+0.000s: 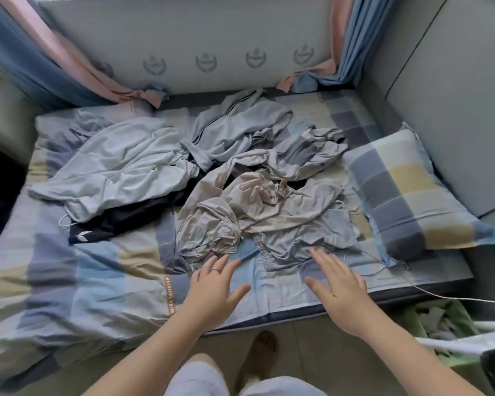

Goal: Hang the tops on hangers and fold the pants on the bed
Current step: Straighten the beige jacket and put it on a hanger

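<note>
A person is standing at the near edge of a bed covered in a checked blue, grey and beige sheet (97, 281), reaching both bare arms forward over it. The left hand (212, 292), wearing a thin ring, is stretching out flat with its fingers spread and gripping nothing, its fingertips lying just beside the near hem of a crumpled beige thin-fabric garment (226, 212) in the middle of the bed. The right hand (340, 292) is likewise reaching with straight, spread fingers and holding nothing, its fingertips coming up to the near edge of a grey-blue garment with a gathered elastic waistband (297, 238); whether they are touching it, I cannot tell.

Further left, a wide pale blue top (120, 164) is lying spread out, partly covering a black garment with a white logo (126, 218). At the far centre a grey garment with dark stripes (235, 124) is lying bunched. A checked pillow (406, 190) is sitting on the right side of the bed, and blue and pink curtains (40, 52) are hanging at the far left corner.
</note>
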Available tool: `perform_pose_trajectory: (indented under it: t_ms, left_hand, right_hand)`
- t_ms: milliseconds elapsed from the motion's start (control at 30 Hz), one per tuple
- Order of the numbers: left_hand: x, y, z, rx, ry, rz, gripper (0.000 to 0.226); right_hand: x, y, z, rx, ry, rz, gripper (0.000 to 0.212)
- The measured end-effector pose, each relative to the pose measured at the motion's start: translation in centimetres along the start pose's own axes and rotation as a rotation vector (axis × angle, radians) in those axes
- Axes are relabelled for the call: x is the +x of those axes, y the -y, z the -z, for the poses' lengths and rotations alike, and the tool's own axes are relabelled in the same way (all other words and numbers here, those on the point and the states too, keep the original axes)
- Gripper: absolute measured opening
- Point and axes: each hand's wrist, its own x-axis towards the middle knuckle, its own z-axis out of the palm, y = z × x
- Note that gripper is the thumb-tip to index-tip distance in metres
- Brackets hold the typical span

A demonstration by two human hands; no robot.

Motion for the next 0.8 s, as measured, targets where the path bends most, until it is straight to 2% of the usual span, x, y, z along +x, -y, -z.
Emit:
perform_pose_trajectory:
  t_ms: [233,500,800]
  left_hand:
    - [10.6,2.0,-2.7,-0.022,0.107,0.039,0.067]
    - [25.2,5.2,-11.2,-0.017,0.211,-0.006,0.066]
    - [44.4,6.6,-20.8,0.14,0.122,-0.05,0.065]
  right_hand:
    - [9.7,-3.1,-2.8,-0.003,0.058,-0.108,0.06]
    - [24.5,-9.4,-8.1,0.081,0.029,-0.254,0.061]
    - [43.4,-21.1,-14.0,0.107,0.015,-0.243,0.067]
